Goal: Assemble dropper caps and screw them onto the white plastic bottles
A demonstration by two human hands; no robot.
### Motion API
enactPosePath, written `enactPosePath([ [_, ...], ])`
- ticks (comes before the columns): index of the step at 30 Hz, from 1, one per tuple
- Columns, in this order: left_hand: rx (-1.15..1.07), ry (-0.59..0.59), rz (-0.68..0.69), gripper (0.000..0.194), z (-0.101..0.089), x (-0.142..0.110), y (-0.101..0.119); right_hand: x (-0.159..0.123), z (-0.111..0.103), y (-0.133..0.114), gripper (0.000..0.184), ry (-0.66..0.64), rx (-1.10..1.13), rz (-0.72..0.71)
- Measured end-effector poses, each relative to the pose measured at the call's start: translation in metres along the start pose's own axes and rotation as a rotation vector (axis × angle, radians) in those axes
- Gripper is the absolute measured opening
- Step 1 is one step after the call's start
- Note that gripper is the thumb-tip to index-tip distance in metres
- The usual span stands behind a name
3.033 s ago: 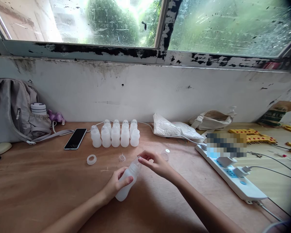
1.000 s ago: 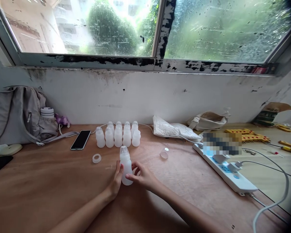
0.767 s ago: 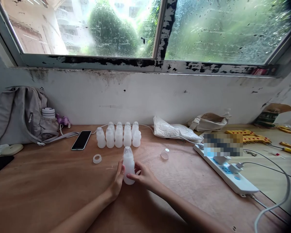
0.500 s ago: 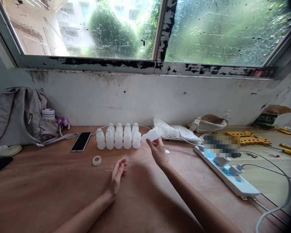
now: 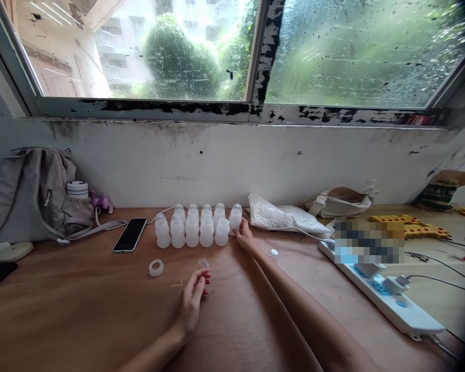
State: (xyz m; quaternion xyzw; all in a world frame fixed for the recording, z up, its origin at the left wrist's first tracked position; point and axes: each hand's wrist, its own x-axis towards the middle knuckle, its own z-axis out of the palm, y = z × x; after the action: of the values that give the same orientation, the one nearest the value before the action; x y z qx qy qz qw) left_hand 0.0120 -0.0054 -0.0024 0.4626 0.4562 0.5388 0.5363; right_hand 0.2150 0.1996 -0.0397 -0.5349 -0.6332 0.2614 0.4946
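My right hand (image 5: 245,237) is closed around the lower side of a frosted white baby bottle (image 5: 235,219) with a clear cap, standing upright at the right end of the back row. Several similar bottles (image 5: 192,233) stand in two rows to its left. The front bottle nearest my right hand is an uncapped bottle (image 5: 222,232). My left hand (image 5: 196,292) rests on the table, fingers loosely curled and apart, nothing visible in them. Just beyond its fingertips lies a clear bottle nipple (image 5: 203,263). A white collar ring (image 5: 156,267) lies further left.
A phone (image 5: 129,235) and a grey backpack (image 5: 39,196) are at the left. Behind my right arm lie a white plastic package (image 5: 287,217) and a small white disc (image 5: 274,252). A power strip (image 5: 387,299) with cables runs along the right, near yellow racks (image 5: 426,230).
My right hand has moved left and stood the tilted bottle upright at the row's right end. My left hand has drawn slightly back from the nipple. The view has tilted slightly up.
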Motion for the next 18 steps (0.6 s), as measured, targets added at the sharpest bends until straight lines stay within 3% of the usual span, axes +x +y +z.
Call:
enactPosePath([
  [8,0.027,0.007,0.026,0.029,0.0,0.001,-0.002,0.011,0.005,0.003,0.046,-0.058,0.008,-0.013],
  [13,0.119,0.01,0.115,0.027,-0.001,-0.001,-0.003,-0.001,-0.001,-0.01,0.06,0.043,-0.037,0.008],
  [16,0.323,-0.013,0.229,0.024,-0.009,0.0,0.0,-0.024,-0.003,-0.024,0.054,0.145,-0.084,-0.005],
  [18,0.544,-0.056,0.406,0.022,-0.02,0.004,0.004,-0.045,-0.002,-0.036,0.042,0.117,-0.103,-0.039],
])
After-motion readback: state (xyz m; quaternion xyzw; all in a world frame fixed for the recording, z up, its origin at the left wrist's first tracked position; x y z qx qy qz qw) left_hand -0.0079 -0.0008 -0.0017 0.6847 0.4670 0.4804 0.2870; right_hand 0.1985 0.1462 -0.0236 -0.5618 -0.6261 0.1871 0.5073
